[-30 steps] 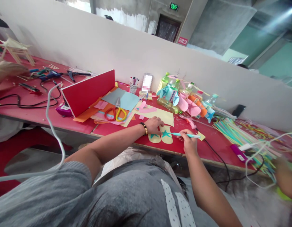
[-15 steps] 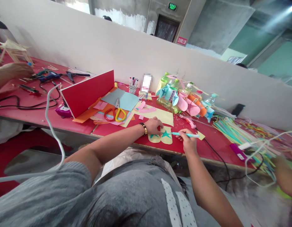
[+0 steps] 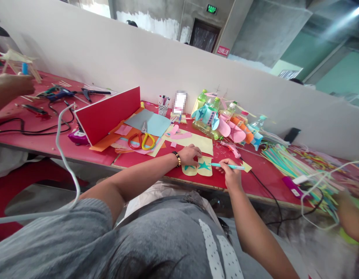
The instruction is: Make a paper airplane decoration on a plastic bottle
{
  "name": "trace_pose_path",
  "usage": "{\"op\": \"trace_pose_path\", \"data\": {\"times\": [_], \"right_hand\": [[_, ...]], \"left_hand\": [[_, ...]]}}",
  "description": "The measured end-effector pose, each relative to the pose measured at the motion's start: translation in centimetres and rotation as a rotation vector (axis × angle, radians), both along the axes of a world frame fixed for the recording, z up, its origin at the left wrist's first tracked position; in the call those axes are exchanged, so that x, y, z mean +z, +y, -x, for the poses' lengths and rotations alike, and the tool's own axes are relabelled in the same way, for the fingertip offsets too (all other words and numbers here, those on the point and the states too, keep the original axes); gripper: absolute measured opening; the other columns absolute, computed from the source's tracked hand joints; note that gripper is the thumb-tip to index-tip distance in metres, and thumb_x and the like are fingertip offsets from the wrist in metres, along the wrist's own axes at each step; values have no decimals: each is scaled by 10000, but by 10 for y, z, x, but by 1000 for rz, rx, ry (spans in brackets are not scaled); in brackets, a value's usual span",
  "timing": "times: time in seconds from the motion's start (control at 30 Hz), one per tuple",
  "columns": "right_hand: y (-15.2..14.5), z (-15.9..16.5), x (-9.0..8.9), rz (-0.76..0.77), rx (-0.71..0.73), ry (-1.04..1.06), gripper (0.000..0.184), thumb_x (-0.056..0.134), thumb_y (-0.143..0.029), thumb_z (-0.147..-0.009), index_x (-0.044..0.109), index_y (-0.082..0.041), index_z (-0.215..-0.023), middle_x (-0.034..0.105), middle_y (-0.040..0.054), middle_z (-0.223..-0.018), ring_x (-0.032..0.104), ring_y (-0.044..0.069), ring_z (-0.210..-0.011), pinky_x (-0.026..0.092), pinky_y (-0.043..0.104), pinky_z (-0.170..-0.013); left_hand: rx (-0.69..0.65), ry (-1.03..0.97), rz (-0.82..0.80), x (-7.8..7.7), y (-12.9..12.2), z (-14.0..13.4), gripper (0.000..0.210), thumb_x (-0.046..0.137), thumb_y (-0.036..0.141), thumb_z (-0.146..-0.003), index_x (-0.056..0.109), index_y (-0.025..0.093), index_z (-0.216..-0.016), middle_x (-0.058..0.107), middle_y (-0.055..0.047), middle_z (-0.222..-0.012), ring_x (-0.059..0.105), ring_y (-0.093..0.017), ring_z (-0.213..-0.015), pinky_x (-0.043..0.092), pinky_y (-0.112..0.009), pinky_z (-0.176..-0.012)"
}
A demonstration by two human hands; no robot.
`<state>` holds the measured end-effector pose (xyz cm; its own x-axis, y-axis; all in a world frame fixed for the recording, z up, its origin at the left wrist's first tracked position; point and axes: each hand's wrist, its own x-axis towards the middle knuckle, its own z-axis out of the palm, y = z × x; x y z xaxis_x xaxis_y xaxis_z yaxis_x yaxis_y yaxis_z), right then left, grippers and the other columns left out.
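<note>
My right hand [image 3: 232, 174] is closed around a light-blue marker pen [image 3: 236, 167], whose tip meets the right side of a pale yellow paper cutout [image 3: 206, 172]. The cutout lies flat near the table's front edge, with rounded lower lobes and teal stars drawn on it. My left hand [image 3: 188, 155], wearing a beaded bracelet, holds the paper down at its upper edge with bent fingers and partly covers the star on the left. Beyond the hands lies a larger pale yellow sheet [image 3: 202, 144] with pink scraps on it. A small yellow paper piece [image 3: 247, 167] is behind the pen's far end.
Scissors [image 3: 142, 140] rest on coloured paper at left, beside a red upright board [image 3: 109, 114]. Decorated bottles [image 3: 212, 112] stand at the back, near a pink glue gun [image 3: 231, 148]. Colourful straws [image 3: 286, 166] lie right. Another person's hand [image 3: 16, 84] is at far left.
The pen and my hands stay almost in place, with only a tiny shift at the cutout. At far left, the other person's hand has lifted and turned, with a blue object showing above it.
</note>
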<state>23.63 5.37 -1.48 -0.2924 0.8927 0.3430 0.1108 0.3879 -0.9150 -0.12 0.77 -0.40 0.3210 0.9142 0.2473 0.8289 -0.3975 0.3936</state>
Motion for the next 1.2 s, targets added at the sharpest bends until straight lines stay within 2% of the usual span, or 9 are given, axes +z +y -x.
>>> {"op": "trace_pose_path", "data": {"times": [0.17, 0.37, 0.47, 0.57, 0.7, 0.9, 1.0, 1.1, 1.2], "right_hand": [[2, 0, -1, -25, -80, 40, 177, 618, -377, -778, 633, -203, -803, 656, -1, -607, 587, 151, -537, 433, 251, -497], [2, 0, 0, -47, -138, 79, 196, 605, -386, -787, 629, -197, -836, 665, 10, -644, 568, 141, -539, 421, 241, -490], [2, 1, 0, -47, -141, 83, 206, 607, -391, -787, 629, -193, -842, 662, 14, -645, 561, 140, -533, 420, 240, -486], [2, 1, 1, -49, -151, 91, 233, 600, -412, -800, 631, -195, -879, 676, 21, -678, 558, 137, -538, 416, 238, -483], [2, 2, 1, -49, -165, 99, 263, 593, -440, -811, 631, -196, -903, 689, 29, -719, 541, 125, -535, 407, 231, -476], [1, 4, 3, -47, -171, 108, 238, 601, -417, -813, 638, -192, -883, 684, 30, -708, 526, 122, -530, 396, 223, -465], [1, 3, 4, -49, -179, 135, 229, 604, -400, -819, 637, -188, -898, 682, 31, -709, 525, 120, -527, 394, 220, -463], [1, 2, 5, -42, -194, 170, 237, 613, -395, -819, 631, -181, -920, 681, 34, -710, 527, 117, -527, 391, 216, -458], [2, 1, 4, -23, -205, 201, 235, 623, -394, -815, 630, -181, -914, 681, 32, -701, 523, 114, -520, 385, 209, -448]], "left_hand": [[29, -104, -24, 1, 2, 2, 328, 755, 343, -701, 726, 228, -1007, 636, -52, -1201, 536, -241, -1116, 413, -337, -1002], [229, -254, -32, 8, 8, 21, 249, 556, 244, -850, 726, 168, -1016, 709, -53, -1065, 655, -170, -932, 515, -255, -845], [335, -250, -10, 8, 9, 28, 225, 575, 273, -837, 734, 157, -946, 734, -46, -927, 663, -174, -826, 524, -255, -743], [395, -196, -10, 7, 7, 24, 219, 643, 366, -792, 736, 182, -867, 724, -54, -893, 636, -212, -873, 507, -296, -775], [407, -108, -12, 5, 5, 9, 240, 735, 413, -693, 713, 198, -797, 688, -86, -941, 548, -290, -1025, 463, -374, -876], [396, -117, -28, 6, 7, -7, 78, 678, 243, -735, 652, 177, -704, 657, -91, -945, 515, -293, -1046, 429, -441, -913], [394, -194, -61, 15, 7, 2, 105, 613, 265, -817, 652, 167, -819, 661, -89, -955, 557, -250, -993, 456, -404, -880], [359, -274, -54, 31, 4, 24, 226, 504, 309, -908, 637, 133, -956, 680, -88, -926, 614, -173, -835, 500, -311, -754], [302, -283, 3, 46, -1, 45, 258, 521, 326, -905, 642, 118, -999, 702, -72, -885, 640, -139, -774, 506, -252, -696]]}}
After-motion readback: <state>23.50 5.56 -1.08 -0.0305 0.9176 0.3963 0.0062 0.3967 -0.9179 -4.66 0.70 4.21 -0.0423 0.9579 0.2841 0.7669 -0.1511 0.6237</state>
